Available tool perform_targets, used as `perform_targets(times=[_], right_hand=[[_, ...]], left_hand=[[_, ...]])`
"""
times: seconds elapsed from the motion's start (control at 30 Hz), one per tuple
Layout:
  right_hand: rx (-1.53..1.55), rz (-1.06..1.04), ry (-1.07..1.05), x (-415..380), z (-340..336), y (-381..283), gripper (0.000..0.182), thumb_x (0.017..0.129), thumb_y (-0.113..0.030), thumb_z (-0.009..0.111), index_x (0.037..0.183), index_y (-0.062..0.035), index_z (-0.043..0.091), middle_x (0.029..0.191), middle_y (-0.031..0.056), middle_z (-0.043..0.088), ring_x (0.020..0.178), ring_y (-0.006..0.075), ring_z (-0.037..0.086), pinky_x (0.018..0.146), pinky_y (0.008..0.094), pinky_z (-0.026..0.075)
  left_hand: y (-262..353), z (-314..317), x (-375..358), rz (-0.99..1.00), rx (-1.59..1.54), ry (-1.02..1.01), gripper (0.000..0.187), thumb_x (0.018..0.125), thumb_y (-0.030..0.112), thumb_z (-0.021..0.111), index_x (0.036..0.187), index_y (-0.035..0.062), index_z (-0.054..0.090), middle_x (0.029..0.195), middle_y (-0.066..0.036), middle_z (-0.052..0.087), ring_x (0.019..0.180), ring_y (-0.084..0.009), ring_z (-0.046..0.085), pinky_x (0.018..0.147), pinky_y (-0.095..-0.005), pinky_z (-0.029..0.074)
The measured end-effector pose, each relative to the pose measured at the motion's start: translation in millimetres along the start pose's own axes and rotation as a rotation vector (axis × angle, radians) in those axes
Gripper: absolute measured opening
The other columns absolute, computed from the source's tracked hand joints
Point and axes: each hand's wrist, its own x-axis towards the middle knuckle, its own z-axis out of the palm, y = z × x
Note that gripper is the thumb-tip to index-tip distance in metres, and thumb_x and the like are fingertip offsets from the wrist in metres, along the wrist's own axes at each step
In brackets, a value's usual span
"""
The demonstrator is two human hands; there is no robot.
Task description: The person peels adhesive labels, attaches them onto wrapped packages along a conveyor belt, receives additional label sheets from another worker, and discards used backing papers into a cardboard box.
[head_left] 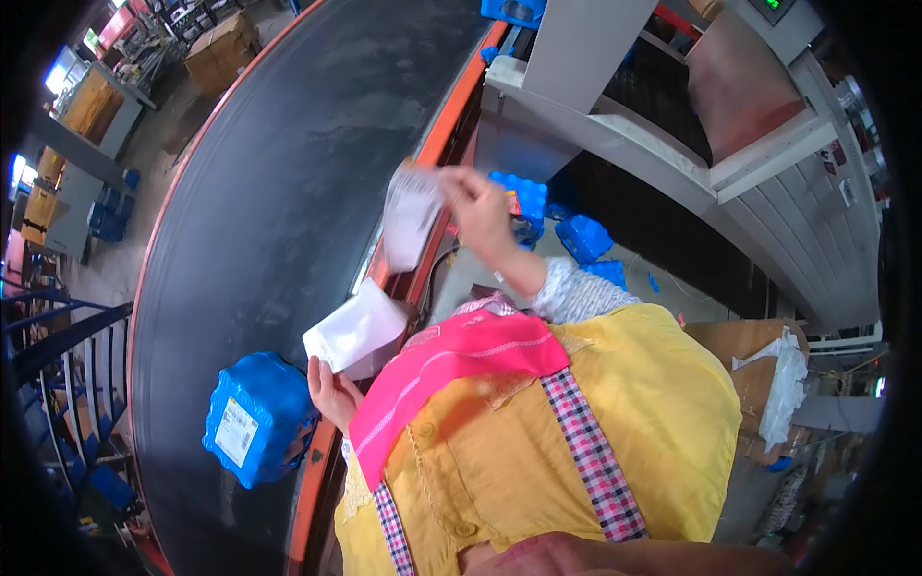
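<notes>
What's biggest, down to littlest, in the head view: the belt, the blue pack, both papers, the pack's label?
1. Belt
2. Blue pack
3. Left paper in left hand, right paper in right hand: too alike to rank
4. Label

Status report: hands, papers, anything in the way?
Left hand gripping white sheet. Right hand pinching second sheet. Blue-wrapped pack on black belt, near left hand.

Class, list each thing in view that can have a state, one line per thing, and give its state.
Right hand: closed on printed sheet
Printed sheet: raised, curved
Left hand: closed on white sheet
White sheet: bent
Blue pack: wrapped, labelled, on belt
Belt: running or stopped, cannot tell
Machine display: lit green
</notes>
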Motion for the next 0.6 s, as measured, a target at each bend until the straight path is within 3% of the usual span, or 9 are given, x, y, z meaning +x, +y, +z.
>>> perform_targets(times=[0.03,0.13,0.17,0.23,0.33,0.43,0.6], right_hand=[[0.067,0.055,0.014,13.1,-10.8,9.2,0.016,0.087,-0.009,0.060,0.097,0.0030,0.064,0.078,0.0024,0.064,0.066,0.0061,0.056,0.060,0.0218,0.047],[-0.185,-0.016,0.078,35.5,-38.6,41.5,0.017,0.085,-0.004,0.060,0.099,0.0028,0.064,0.078,0.0018,0.065,0.064,0.0058,0.055,0.059,0.0219,0.046],[-0.244,0.017,0.077,37.9,-45.1,42.4,0.017,0.085,-0.005,0.060,0.100,0.0029,0.063,0.078,0.0023,0.065,0.064,0.0059,0.055,0.060,0.0223,0.046],[-0.285,0.039,0.100,40.2,-51.2,47.0,0.018,0.082,-0.006,0.061,0.098,0.0012,0.064,0.081,0.0143,0.068,0.071,0.0169,0.065,0.067,0.0290,0.050],[-0.326,0.060,0.068,43.2,-54.9,48.3,0.018,0.082,-0.009,0.060,0.097,0.0011,0.064,0.079,0.0154,0.067,0.070,0.0207,0.066,0.065,0.0305,0.050],[-0.387,-0.011,0.034,47.2,-56.6,57.3,0.020,0.086,-0.008,0.058,0.101,0.0043,0.062,0.075,0.0059,0.065,0.066,0.0078,0.058,0.063,0.0237,0.048],[-0.413,-0.032,0.027,49.5,-55.2,59.2,0.020,0.086,-0.010,0.058,0.100,0.0044,0.063,0.072,0.0052,0.063,0.065,0.0078,0.057,0.061,0.0234,0.047]], left_hand=[[3.0,-1.8,-3.5,0.003,0.018,-0.028,0.044,0.087,0.002,0.054,0.130,-0.0006,0.042,0.108,-0.013,0.058,0.091,-0.0163,0.060,0.071,-0.0222,0.050],[15.2,21.4,-10.8,0.041,0.013,-0.197,0.071,0.079,-0.011,0.053,0.143,0.0040,0.025,0.123,-0.018,0.050,0.106,-0.0242,0.055,0.085,-0.0320,0.048],[10.2,23.6,-9.3,0.087,0.020,-0.190,0.073,0.077,-0.013,0.053,0.143,0.0035,0.025,0.124,-0.019,0.050,0.105,-0.0254,0.056,0.085,-0.0347,0.049],[7.0,27.7,-7.5,0.133,0.042,-0.308,0.070,0.080,-0.011,0.051,0.143,0.0024,0.025,0.124,-0.020,0.050,0.105,-0.0263,0.058,0.085,-0.0362,0.049],[12.7,45.5,-14.2,0.057,-0.155,-0.287,0.046,0.089,-0.002,0.047,0.135,-0.0038,0.038,0.119,-0.020,0.056,0.102,-0.0247,0.061,0.086,-0.0341,0.051],[10.8,38.5,-5.9,0.014,0.040,-0.218,0.043,0.087,-0.005,0.052,0.130,-0.0052,0.044,0.119,-0.020,0.057,0.100,-0.0221,0.062,0.081,-0.0312,0.053],[19.7,54.4,-14.8,0.127,0.045,-0.330,0.052,0.083,-0.013,0.052,0.133,-0.0041,0.040,0.120,-0.019,0.056,0.099,-0.0200,0.062,0.083,-0.0303,0.053]])
